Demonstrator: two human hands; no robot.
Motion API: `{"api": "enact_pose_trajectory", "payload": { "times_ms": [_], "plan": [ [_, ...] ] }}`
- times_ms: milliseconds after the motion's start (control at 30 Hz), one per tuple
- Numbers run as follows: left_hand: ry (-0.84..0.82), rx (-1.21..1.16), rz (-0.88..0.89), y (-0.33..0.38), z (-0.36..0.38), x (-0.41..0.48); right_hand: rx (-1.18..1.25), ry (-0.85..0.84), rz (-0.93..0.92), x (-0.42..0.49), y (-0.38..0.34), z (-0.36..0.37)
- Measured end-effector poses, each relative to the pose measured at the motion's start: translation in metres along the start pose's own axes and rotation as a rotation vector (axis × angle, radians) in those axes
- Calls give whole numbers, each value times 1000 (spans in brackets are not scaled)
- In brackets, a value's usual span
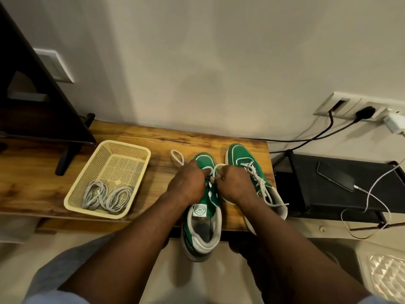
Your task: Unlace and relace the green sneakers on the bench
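Two green sneakers stand on the wooden bench [135, 137], toes toward the wall. The left sneaker [202, 222] has its heel over the bench's front edge. My left hand [186, 183] and my right hand [235, 183] are both over its eyelets, each pinching its white lace [176, 155], which loops out onto the bench to the left and between my hands. The lower eyelets are hidden under my hands. The right sneaker [243, 159] stands beside it, laced with a loose white lace [262, 185].
A cream plastic basket [140, 150] on the bench's left holds two coiled grey laces [107, 197]. A dark stand [65, 156] is at the far left. Right of the bench, a black shelf [306, 172] carries a phone [335, 175] on a charging cable.
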State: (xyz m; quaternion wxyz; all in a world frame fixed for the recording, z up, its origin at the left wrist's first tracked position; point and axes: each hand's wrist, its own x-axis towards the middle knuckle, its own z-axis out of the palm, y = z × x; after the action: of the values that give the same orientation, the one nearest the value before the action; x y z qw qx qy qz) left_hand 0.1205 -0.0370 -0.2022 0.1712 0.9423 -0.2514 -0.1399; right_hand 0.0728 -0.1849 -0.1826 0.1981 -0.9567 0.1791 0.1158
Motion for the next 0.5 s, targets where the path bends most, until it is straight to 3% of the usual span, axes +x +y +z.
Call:
{"api": "enact_pose_trajectory", "payload": {
  "times_ms": [100,300,500],
  "plan": [
    [8,16,23,0,3,1,55,-107,77,5,1,2],
    [-54,21,27,2,4,2,89,-256,52,8,-5,-3],
    [-58,21,25,5,4,-1,611,-378,246,12,7,-15]
  ]
}}
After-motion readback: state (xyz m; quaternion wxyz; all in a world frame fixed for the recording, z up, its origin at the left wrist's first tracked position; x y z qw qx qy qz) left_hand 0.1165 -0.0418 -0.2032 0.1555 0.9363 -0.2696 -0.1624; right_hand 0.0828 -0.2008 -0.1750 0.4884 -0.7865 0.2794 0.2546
